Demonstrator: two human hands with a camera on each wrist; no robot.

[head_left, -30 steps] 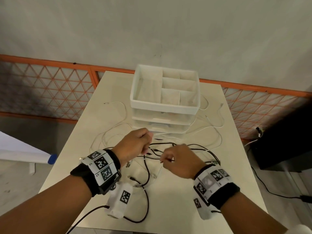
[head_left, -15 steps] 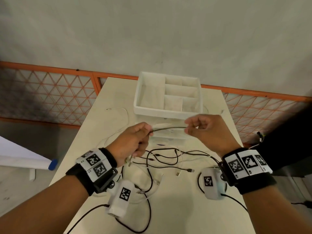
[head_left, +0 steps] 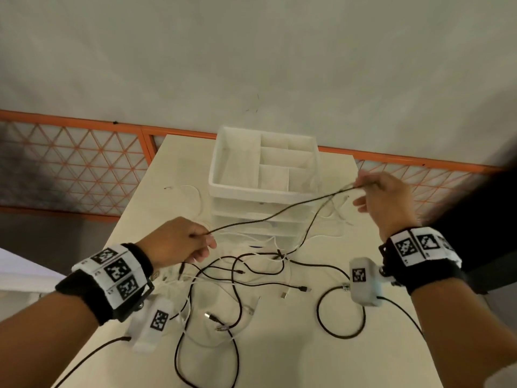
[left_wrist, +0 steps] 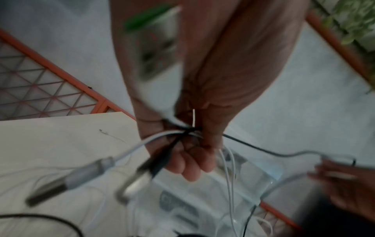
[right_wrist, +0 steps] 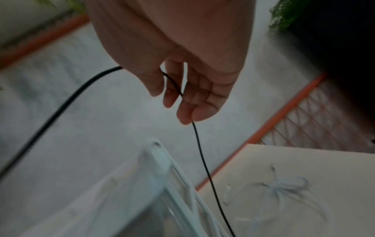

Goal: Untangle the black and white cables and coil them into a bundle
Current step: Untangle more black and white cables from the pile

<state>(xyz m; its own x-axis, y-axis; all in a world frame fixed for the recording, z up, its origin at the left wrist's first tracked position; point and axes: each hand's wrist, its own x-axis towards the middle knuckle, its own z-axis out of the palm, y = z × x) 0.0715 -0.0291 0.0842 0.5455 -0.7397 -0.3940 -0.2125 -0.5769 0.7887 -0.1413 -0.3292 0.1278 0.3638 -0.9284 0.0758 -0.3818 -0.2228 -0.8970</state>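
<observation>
Black cable (head_left: pixel 279 212) ran taut-ish through the air between the two hands, its long axis slanting from near-left up to far-right across the front of the white drawer organiser (head_left: pixel 263 189). Left hand (head_left: pixel 176 242) was clenched round one end of it, together with several other black and white leads whose plugs hung below the fist in the left wrist view (left_wrist: pixel 190 157). Right hand (head_left: pixel 389 203) was raised higher and further right, pinching the same cable between thumb and fingertips (right_wrist: pixel 182 112); beyond the pinch the cable dropped back down toward the table (head_left: pixel 293 359).

Remaining tangle (head_left: pixel 246 270) lay on the table between and below the hands, black loops crossing white cables (head_left: pixel 333 217) near the foot of the organiser. The descending run from the right hand led into that knot, slightly nearer the left hand than the right.

Judgement: the coming move turns on this slant. The free length lay down and to the left of the right fingers, so that hand would have to go on drawing up and away, or slide along the cable, to pull it clear. Snagging at the crossing seemed the main risk.

Writing: none legible. Wristbands (head_left: pixel 114 273) and small white boxes (head_left: pixel 363 281) carried square black-and-white coded markers only; no brand seen.
</observation>
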